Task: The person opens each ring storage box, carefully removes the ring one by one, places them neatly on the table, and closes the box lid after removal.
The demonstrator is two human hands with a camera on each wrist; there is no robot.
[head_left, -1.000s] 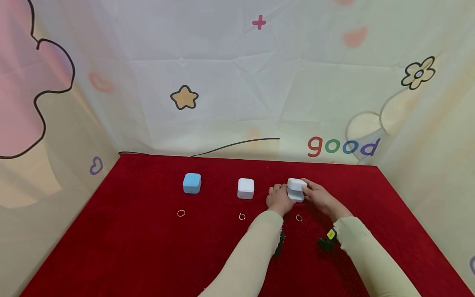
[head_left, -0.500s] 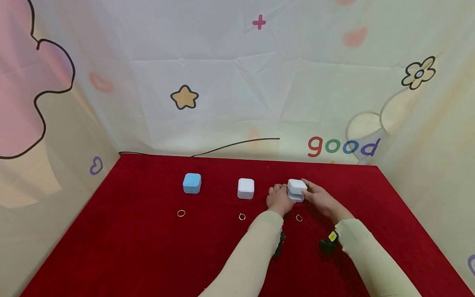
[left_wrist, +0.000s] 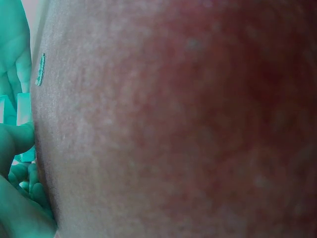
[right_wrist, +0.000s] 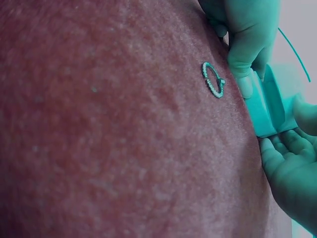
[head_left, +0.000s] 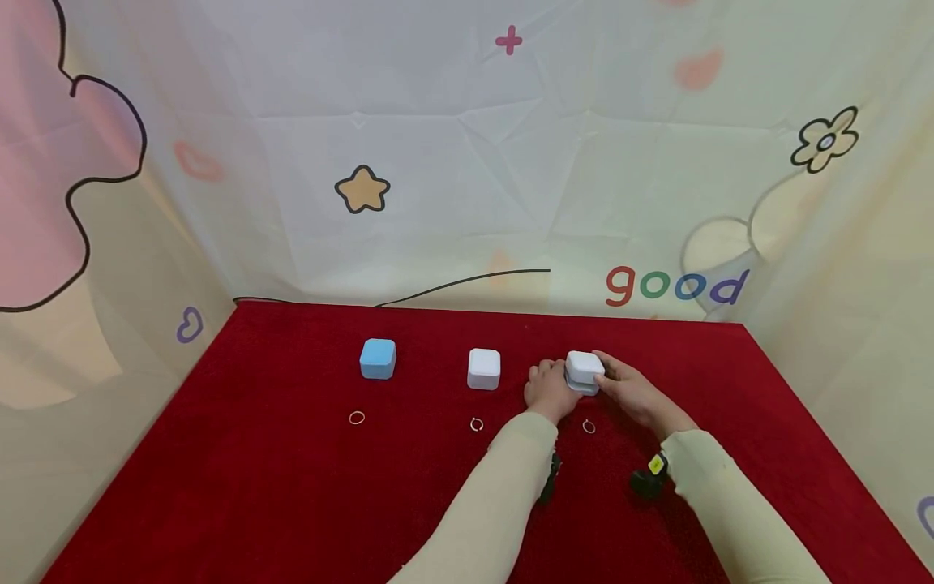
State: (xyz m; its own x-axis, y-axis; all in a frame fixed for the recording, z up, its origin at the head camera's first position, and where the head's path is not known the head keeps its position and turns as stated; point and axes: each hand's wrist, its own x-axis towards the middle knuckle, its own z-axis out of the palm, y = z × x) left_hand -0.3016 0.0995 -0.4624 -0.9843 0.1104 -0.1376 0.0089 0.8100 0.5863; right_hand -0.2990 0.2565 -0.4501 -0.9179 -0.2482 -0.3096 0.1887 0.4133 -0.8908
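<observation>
Toward the right of the red cloth stands a white ring box [head_left: 584,369] with its lid tipped low over the base, a narrow gap showing at the front. My left hand [head_left: 549,393] grips its base from the left; in the right wrist view the left thumb [right_wrist: 243,82] lies on the base near the cloth. From the right, my right hand [head_left: 633,389] holds the lid, thumb at its front corner. A thin ring [head_left: 589,427] lies on the cloth in front of the box, its small stones visible up close in the right wrist view.
Another white box [head_left: 484,369] and a light blue box [head_left: 378,359] stand shut to the left in the same row. In front of them lie a ring [head_left: 477,424] and another ring [head_left: 357,418]. A printed curtain [head_left: 452,162] hangs behind the red cloth [head_left: 277,487].
The lid of the right white ring box has swung down from wide open to nearly closed under my right hand. My left hand stays in place on the base.
</observation>
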